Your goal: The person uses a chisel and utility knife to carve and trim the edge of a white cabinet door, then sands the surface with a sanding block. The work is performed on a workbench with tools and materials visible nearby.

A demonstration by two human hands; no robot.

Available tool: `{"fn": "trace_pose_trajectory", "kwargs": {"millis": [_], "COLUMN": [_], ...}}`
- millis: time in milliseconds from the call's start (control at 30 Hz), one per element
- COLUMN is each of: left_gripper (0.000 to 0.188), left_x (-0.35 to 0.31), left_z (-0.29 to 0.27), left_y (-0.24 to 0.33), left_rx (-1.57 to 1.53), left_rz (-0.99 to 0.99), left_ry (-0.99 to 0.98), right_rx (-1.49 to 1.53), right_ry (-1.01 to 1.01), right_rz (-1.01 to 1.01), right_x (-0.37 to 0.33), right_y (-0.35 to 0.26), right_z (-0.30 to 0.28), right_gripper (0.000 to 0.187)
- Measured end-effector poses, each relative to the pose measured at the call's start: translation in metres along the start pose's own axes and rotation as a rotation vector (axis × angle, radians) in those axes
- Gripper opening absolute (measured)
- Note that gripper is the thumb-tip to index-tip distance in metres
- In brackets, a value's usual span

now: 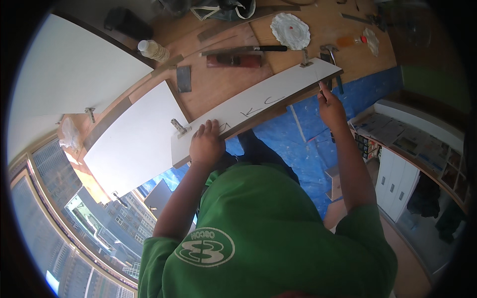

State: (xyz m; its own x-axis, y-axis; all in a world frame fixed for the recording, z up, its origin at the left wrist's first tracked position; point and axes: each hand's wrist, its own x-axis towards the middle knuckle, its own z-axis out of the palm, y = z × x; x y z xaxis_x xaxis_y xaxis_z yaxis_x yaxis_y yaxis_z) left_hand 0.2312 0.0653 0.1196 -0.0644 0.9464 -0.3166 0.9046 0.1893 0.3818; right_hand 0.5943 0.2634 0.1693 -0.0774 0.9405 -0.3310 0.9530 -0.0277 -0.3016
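Note:
A long white board [248, 104] with dark handwritten marks lies slantwise across the workbench edge before me. Metal hinges stand on it, one hinge [180, 127] near its left end and another hinge [305, 63] near its right end. My left hand [206, 143] rests on the board's left part, fingers laid over the white face beside the left hinge. At the right end, my right hand [331, 108] is closed round a slim tool [322, 88] resembling a screwdriver. Its thin shaft points toward the board near the right hinge; exactly where the tip sits is too small to tell.
White panels [134, 134] with hinges lie to the left. Behind the board are a hammer [329, 48], a black-handled long tool [271, 48], a reddish-brown block [233, 60], a bottle [154, 50] and a crumpled white dish [290, 31]. Blue sheeting [318, 124] covers the floor.

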Motion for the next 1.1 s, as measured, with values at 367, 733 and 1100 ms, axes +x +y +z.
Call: {"fn": "trace_pose_trajectory", "kwargs": {"millis": [367,733,1100], "left_gripper": [0.055,0.053,0.047], "left_x": [-0.004,-0.003,0.015], "left_z": [0.008,0.001,-0.022], "left_y": [0.0,0.001,-0.001], "left_rx": [0.019,-0.001,-0.04], "left_rz": [-0.025,-0.007,-0.066], "left_ry": [-0.023,0.017,-0.06], "right_rx": [0.056,-0.008,0.429], "right_ry": [-0.384,-0.158,-0.202], "right_rz": [-0.218,-0.166,-0.454], "right_x": [-0.107,-0.081,-0.116], "right_y": [-0.12,-0.076,-0.146], "right_z": [0.029,0.021,0.079], "right_gripper": [0.05,0.049,0.05]}}
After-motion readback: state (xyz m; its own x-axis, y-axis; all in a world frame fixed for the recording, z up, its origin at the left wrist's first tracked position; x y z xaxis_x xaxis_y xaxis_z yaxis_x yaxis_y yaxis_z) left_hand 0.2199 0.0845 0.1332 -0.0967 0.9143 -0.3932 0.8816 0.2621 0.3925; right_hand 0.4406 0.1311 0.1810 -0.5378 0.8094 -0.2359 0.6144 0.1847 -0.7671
